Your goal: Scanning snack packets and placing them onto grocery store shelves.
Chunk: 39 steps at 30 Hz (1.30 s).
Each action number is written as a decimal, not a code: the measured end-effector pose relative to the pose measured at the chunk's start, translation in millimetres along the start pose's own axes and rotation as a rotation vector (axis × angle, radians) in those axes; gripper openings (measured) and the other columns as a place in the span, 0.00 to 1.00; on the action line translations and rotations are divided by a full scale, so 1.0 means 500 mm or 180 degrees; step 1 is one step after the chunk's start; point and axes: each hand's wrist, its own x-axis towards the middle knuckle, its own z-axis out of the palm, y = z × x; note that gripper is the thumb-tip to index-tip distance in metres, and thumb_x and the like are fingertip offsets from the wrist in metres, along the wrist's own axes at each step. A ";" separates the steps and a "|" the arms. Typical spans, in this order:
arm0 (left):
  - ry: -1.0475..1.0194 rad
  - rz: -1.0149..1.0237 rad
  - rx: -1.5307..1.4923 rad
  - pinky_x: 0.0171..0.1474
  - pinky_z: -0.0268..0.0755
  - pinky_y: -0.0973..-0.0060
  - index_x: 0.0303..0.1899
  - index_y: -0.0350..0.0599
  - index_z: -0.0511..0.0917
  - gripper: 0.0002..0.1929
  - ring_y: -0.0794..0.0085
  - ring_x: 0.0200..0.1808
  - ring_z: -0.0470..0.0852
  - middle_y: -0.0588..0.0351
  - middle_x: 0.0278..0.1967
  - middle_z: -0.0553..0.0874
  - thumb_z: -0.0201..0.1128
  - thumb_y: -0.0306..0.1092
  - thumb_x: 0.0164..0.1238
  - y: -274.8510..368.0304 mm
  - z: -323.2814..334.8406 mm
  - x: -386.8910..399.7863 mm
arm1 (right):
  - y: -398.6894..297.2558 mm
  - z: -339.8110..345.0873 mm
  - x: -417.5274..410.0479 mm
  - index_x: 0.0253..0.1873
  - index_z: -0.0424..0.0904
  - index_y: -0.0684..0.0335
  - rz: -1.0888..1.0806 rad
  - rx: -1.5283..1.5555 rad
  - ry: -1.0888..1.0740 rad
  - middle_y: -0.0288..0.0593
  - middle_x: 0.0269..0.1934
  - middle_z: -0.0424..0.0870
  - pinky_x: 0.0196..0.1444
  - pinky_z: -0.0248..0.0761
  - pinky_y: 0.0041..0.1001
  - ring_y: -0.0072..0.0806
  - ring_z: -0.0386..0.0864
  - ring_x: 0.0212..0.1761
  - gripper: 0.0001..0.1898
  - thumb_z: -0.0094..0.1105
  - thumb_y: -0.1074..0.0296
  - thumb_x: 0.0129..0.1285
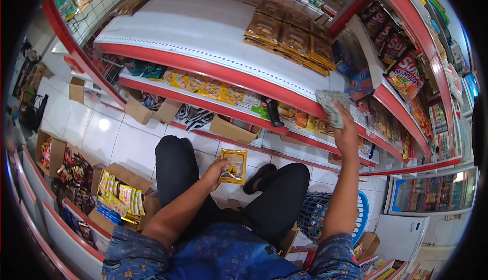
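Note:
My left hand (214, 174) holds a golden-brown sachet (233, 166) by its left edge, above the floor between my knees. My right hand (345, 122) is shut on a folded grey-green cloth (332, 102), which lies against the red front edge of the upper white shelf (183, 24). Stacks of similar golden-brown sachets (295, 40) stand on this shelf, up and to the left of the cloth. A black bottle-like object (272, 111) is on the shelf below, near yellow packets (206, 85).
An open cardboard box of yellow packets (122, 196) stands at my left. A blue plastic basket (314, 213) is by my right knee. Hanging snack bags (405, 75) fill the right shelf. Red shelf posts (82, 51) rise at the left.

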 end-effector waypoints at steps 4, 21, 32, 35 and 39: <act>-0.0186 -0.0091 0.0002 0.59 0.82 0.59 0.69 0.46 0.68 0.24 0.62 0.56 0.87 0.52 0.56 0.85 0.56 0.48 0.81 0.016 0.024 -0.027 | -0.129 -0.012 -0.080 0.70 0.74 0.68 0.1763 0.2354 0.0850 0.50 0.65 0.81 0.71 0.67 0.34 0.36 0.79 0.65 0.26 0.58 0.56 0.77; -0.0733 -0.0360 -0.0380 0.70 0.73 0.55 0.75 0.45 0.64 0.37 0.58 0.67 0.80 0.46 0.67 0.79 0.45 0.66 0.81 0.020 -0.005 -0.025 | -0.415 0.382 -0.324 0.73 0.69 0.65 -0.0601 0.1178 -0.1617 0.57 0.71 0.75 0.79 0.56 0.55 0.50 0.69 0.77 0.35 0.60 0.74 0.58; 0.0192 0.0174 -0.0282 0.62 0.77 0.54 0.70 0.53 0.71 0.21 0.62 0.59 0.84 0.57 0.56 0.85 0.48 0.49 0.86 -0.001 -0.051 0.002 | -0.357 0.295 -0.359 0.62 0.78 0.71 0.2977 0.4360 0.1650 0.49 0.57 0.84 0.61 0.76 0.32 0.30 0.83 0.57 0.22 0.57 0.55 0.79; -0.0884 -0.0181 -0.0792 0.59 0.78 0.56 0.70 0.52 0.73 0.22 0.63 0.56 0.85 0.58 0.53 0.86 0.49 0.50 0.85 -0.014 -0.088 0.029 | -0.361 0.308 -0.333 0.69 0.71 0.70 0.2591 0.3560 0.0547 0.49 0.61 0.82 0.64 0.74 0.34 0.30 0.81 0.60 0.25 0.56 0.56 0.80; -0.0644 -0.0486 -0.0607 0.63 0.77 0.50 0.71 0.57 0.73 0.22 0.59 0.60 0.83 0.53 0.59 0.84 0.47 0.51 0.85 -0.023 -0.022 0.018 | -0.401 0.410 -0.301 0.77 0.64 0.67 0.0835 0.2772 -0.0213 0.61 0.79 0.62 0.79 0.56 0.39 0.52 0.61 0.81 0.28 0.55 0.65 0.77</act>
